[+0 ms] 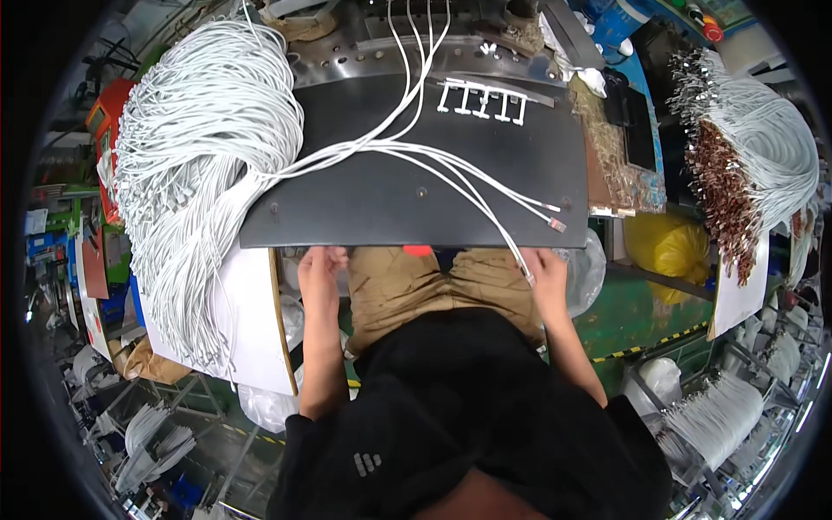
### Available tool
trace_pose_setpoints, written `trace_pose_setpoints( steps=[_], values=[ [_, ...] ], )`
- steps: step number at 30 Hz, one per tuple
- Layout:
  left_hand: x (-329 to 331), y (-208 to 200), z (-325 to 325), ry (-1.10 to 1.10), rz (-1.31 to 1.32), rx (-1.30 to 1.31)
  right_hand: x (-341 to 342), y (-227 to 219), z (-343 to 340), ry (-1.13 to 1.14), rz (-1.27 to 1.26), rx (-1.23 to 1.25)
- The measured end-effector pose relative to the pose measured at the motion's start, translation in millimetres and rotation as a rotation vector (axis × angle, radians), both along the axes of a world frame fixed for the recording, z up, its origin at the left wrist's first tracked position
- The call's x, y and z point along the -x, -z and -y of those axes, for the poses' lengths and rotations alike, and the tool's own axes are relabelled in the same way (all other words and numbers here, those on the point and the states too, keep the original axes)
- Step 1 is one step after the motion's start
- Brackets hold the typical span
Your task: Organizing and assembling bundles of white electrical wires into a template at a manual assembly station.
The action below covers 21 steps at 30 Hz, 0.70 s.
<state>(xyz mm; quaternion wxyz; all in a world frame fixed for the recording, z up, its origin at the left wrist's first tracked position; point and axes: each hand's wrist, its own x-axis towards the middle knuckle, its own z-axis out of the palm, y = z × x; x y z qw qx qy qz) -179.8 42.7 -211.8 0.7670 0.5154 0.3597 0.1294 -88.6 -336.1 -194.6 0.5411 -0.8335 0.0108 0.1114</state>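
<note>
At the front edge of the black work board (347, 217), my left hand (322, 260) has its fingers curled in; whatever they may hold is hidden. My right hand (546, 267) is closed at the same edge, farther right, around the end of a white cable (498, 224) that runs over the edge. Two more white cables end on the board near that hand, one with a clear plug (557, 226). A white plastic moulded strip with several prongs (482, 102) lies toward the back of the board.
A large bundle of white cables (208, 113) is heaped at the left over a white panel (251, 321). Several cables rise into a metal machine (425, 59) behind the board. At the right hang more cables (771, 147) with brown ends, near a yellow bag (667, 251).
</note>
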Motion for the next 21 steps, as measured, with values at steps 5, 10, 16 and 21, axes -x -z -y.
trace_pose_setpoints(
  steps=[5,10,16,21],
  values=[
    [1.4,10.1,-8.2,0.031,0.025,0.03,-21.2,-11.7,-1.5,-0.078,-0.133,0.161],
    [3.4,9.7,-13.4,0.062,-0.021,0.006,-26.0,-2.2,2.6,-0.057,-0.164,-0.041],
    [-0.1,2.5,-18.0,0.055,-0.111,0.0,-33.2,-5.8,-2.9,-0.057,-0.225,-0.281],
    [-0.7,2.3,-19.5,0.043,-0.105,0.019,-31.5,-5.4,3.9,-0.106,-0.214,-0.345]
  ],
)
